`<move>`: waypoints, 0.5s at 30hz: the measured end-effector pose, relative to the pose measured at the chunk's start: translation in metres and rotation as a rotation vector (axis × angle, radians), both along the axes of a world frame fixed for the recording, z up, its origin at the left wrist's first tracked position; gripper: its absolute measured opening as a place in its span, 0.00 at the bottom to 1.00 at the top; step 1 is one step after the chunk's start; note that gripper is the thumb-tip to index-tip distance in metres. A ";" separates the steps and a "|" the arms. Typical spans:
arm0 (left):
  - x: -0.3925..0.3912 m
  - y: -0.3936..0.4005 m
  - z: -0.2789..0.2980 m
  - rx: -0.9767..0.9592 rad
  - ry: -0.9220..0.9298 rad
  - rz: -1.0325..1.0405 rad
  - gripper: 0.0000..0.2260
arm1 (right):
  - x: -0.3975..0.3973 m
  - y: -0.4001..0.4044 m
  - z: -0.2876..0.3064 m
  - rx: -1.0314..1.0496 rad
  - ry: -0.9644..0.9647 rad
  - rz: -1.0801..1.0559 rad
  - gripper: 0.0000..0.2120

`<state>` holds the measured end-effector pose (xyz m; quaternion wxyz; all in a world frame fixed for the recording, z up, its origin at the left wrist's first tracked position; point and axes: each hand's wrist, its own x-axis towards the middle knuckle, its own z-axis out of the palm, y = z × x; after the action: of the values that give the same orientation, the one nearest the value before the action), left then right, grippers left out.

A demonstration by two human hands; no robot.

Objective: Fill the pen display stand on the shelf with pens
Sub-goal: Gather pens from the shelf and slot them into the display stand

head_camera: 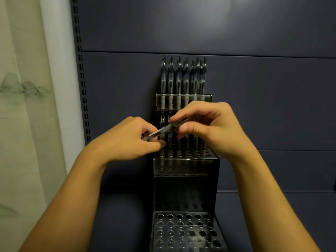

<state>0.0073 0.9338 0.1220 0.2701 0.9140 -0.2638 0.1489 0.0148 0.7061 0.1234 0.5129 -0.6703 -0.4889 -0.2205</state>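
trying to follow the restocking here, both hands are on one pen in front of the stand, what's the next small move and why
Probably tip the pen upright and lower it into a free hole. The left hand and right hand hold it slantwise in front of the stand; the back pens already stand upright, while the front tier shows empty holes.

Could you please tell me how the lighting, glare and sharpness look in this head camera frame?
Head view: dim overall, with a soft bright patch of glare on the back panel up top; the pen held between the left hand and right hand is blurred; the display stand shows dull reflections on its lower tier; wide-angle bending shows at the left upright.
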 end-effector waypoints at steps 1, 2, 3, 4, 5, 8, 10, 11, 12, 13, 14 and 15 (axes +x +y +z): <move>0.002 0.003 -0.001 0.006 -0.004 0.028 0.14 | 0.000 -0.001 0.001 0.078 0.014 0.018 0.09; 0.005 0.006 -0.002 0.008 -0.007 0.054 0.14 | 0.000 -0.001 0.002 0.158 0.031 0.031 0.08; 0.008 0.009 -0.002 0.006 -0.011 0.075 0.15 | -0.001 -0.002 0.003 0.234 0.051 0.038 0.06; 0.010 0.012 -0.002 0.003 -0.014 0.090 0.16 | -0.002 -0.002 0.004 0.300 0.072 0.042 0.05; 0.011 0.015 -0.002 -0.004 -0.014 0.098 0.17 | -0.002 -0.003 0.005 0.355 0.096 0.049 0.06; 0.013 0.022 -0.001 -0.019 -0.032 0.105 0.17 | -0.006 -0.002 0.008 0.475 0.180 0.077 0.09; 0.014 0.023 -0.001 -0.012 -0.055 0.116 0.18 | -0.007 -0.001 0.009 0.523 0.199 0.041 0.09; 0.014 0.023 -0.001 -0.006 -0.062 0.118 0.18 | -0.006 0.001 0.009 0.542 0.196 0.003 0.09; 0.014 0.023 -0.001 -0.002 -0.066 0.118 0.18 | -0.006 0.002 0.009 0.557 0.192 -0.039 0.09; 0.014 0.023 -0.001 0.001 -0.068 0.118 0.18 | -0.005 0.004 0.008 0.568 0.190 -0.079 0.09; 0.015 0.023 -0.001 0.002 -0.070 0.118 0.18 | -0.004 0.006 0.007 0.572 0.192 -0.113 0.09; 0.015 0.024 -0.001 0.004 -0.070 0.119 0.18 | -0.004 0.008 0.006 0.569 0.196 -0.142 0.08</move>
<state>0.0224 0.9574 0.1206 0.2494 0.9228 -0.2188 0.1960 0.0113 0.7141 0.1298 0.7080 -0.5501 -0.3079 -0.3183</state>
